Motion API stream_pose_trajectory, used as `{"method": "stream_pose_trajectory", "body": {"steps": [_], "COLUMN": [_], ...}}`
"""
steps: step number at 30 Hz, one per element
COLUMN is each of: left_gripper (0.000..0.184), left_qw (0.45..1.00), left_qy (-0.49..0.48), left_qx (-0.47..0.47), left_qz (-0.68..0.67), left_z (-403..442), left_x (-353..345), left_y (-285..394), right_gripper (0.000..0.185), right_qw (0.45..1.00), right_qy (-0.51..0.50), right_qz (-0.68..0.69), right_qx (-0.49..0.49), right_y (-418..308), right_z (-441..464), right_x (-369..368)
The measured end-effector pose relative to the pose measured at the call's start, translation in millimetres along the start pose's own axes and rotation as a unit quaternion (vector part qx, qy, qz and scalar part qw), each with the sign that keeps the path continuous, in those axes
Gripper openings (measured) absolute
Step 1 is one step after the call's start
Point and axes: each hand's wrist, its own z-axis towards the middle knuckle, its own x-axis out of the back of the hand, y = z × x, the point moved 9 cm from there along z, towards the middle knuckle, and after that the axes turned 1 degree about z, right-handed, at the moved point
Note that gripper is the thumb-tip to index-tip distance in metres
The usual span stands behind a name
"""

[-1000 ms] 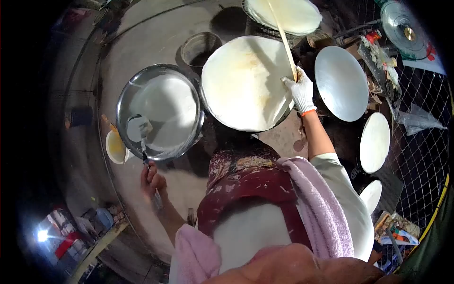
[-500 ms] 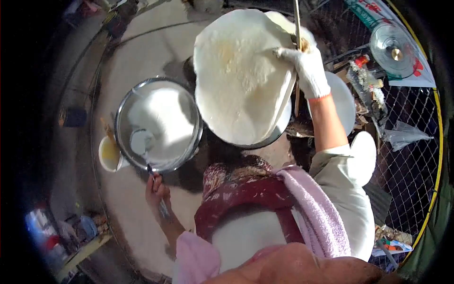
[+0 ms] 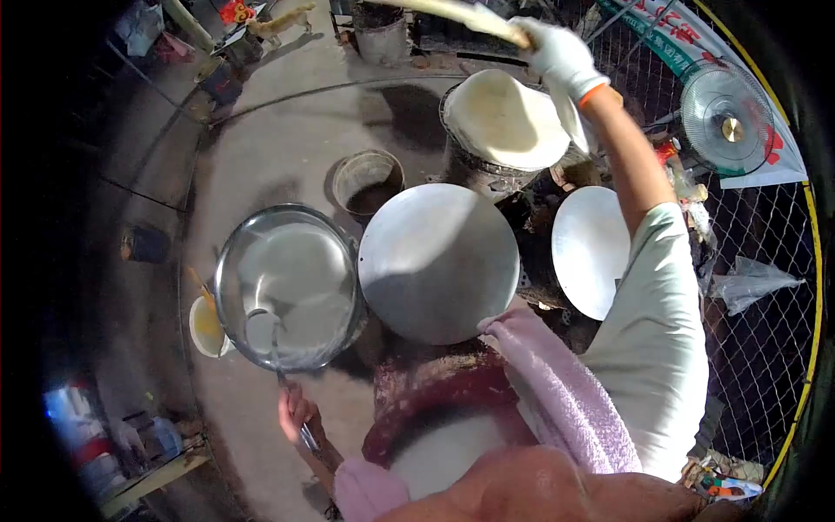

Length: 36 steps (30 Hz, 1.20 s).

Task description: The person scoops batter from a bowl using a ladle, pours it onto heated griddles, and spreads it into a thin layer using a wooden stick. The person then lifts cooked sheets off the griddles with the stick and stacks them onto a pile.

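My left hand (image 3: 300, 414) is closed round the handle of a ladle (image 3: 261, 331), whose bowl rests in white batter (image 3: 304, 274) inside a wide metal basin (image 3: 224, 300). Up at the top right, my right hand (image 3: 561, 56), in a white glove with an orange cuff, grips a pale wooden stick (image 3: 474, 21). Part of a pale sheet hangs just below the glove. A round metal pan (image 3: 439, 265) with a bare grey surface lies in front of my body, right of the basin. Beyond it, a pale round sheet (image 3: 504, 119) tops a drum-like stand.
Another round pan (image 3: 593, 252) stands at the right, near a wire fence (image 3: 765, 339) and a fan (image 3: 727, 122). An empty-looking bucket (image 3: 368, 181) is behind the basin. A small tub with yellow liquid (image 3: 207, 327) sits left of it. An animal (image 3: 280, 23) is at the top left.
The large pale sheet has come off the middle pan, baring its metal. My right hand has moved up and away with the stick, which now lies nearly sideways. My left hand still holds the ladle.
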Motion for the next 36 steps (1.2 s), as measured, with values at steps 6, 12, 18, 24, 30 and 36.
{"method": "stream_pose_trajectory", "body": {"steps": [6, 12, 18, 24, 30, 36], "left_gripper": [0.036, 0.038, 0.033, 0.028, 0.02, 0.019], "left_qw": [1.0, 0.996, 0.995, 0.976, 0.662, 0.231], "left_qy": [0.002, 0.046, 0.017, 0.113, 0.017, -0.241], "left_qx": [-0.008, -0.023, 0.029, 0.116, 0.22, 0.077], "left_qz": [-0.015, 0.075, 0.092, 0.147, 0.716, 0.939], "left_z": [-4.9, -10.8, 1.7, 23.9, 120.8, 231.8], "left_x": [-38.2, -41.9, -16.6, 35.0, 133.7, 182.3], "left_y": [-15.9, -14.3, 1.6, 28.7, 45.7, 2.2], "right_gripper": [0.041, 0.034, 0.035, 0.045, 0.043, 0.048], "right_qw": [0.995, 0.986, 0.98, 0.971, 0.902, 0.783], "right_qy": [-0.049, -0.117, -0.136, -0.15, -0.093, -0.085], "right_qz": [-0.079, -0.084, 0.03, 0.011, 0.284, 0.352], "right_qx": [-0.04, -0.08, -0.141, -0.184, -0.31, -0.506], "right_y": [36.4, 41.3, 47.0, 8.9, -164.2, -340.4], "right_z": [-81.9, -140.5, -140.8, -171.4, -330.8, -508.2], "right_x": [-210.2, -314.1, -306.0, -273.9, -156.3, -129.9]}}
